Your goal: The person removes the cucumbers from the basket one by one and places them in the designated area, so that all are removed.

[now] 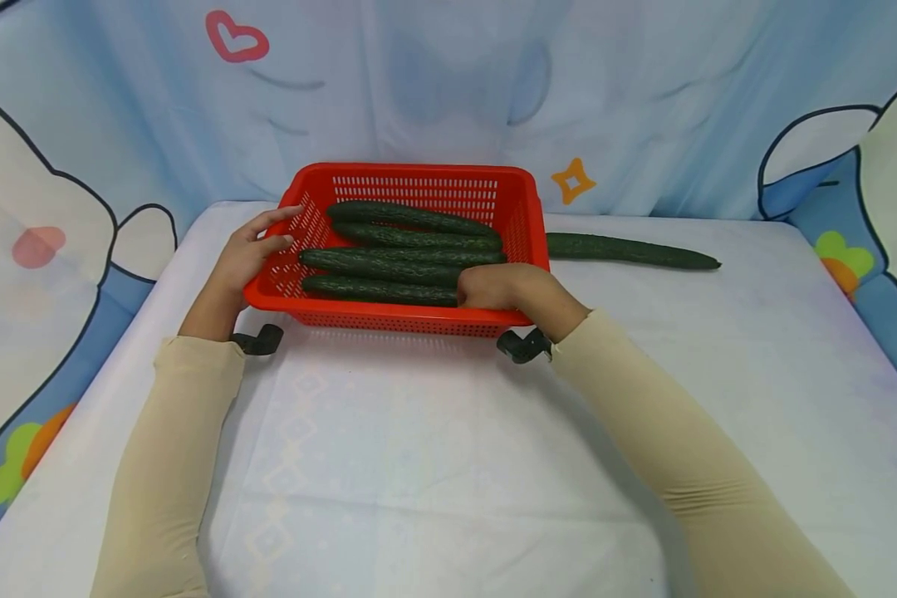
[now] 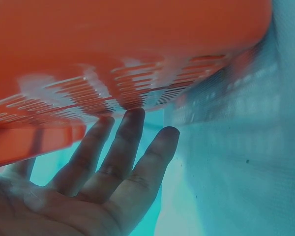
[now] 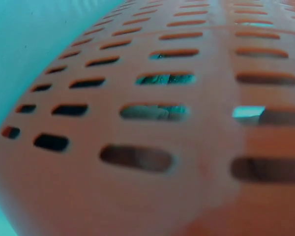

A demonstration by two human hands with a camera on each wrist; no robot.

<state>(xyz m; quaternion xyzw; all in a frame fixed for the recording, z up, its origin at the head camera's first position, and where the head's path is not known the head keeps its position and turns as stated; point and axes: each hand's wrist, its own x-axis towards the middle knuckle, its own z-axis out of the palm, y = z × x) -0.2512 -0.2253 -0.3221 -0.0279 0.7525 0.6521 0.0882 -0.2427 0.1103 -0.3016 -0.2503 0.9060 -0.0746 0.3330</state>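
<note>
A red slotted plastic basket (image 1: pixel 389 314) holds several long dark green cucumbers (image 1: pixel 407 218) lying lengthwise. My left hand (image 1: pixel 242 253) grips its left rim, with a thumb and finger over the edge. In the left wrist view, three fingers of that left hand (image 2: pixel 113 182) extend beneath the rim against the slotted wall. My right hand (image 1: pixel 502 286) reaches over the front right rim, its fingers curled around the right end of the front cucumber (image 1: pixel 377 290). Through the slots in the right wrist view, parts of the fingers (image 3: pixel 145 113) show beside green skin; the fingertips are mostly hidden.
Another cucumber (image 1: pixel 635 251) lies on the white-covered table (image 1: pixel 433 465), just right of the basket. A blue patterned curtain (image 1: pixel 448 91) hangs close behind the basket. Dark wrist-camera mounts (image 1: pixel 523 345) sit below both wrists, near the basket's front.
</note>
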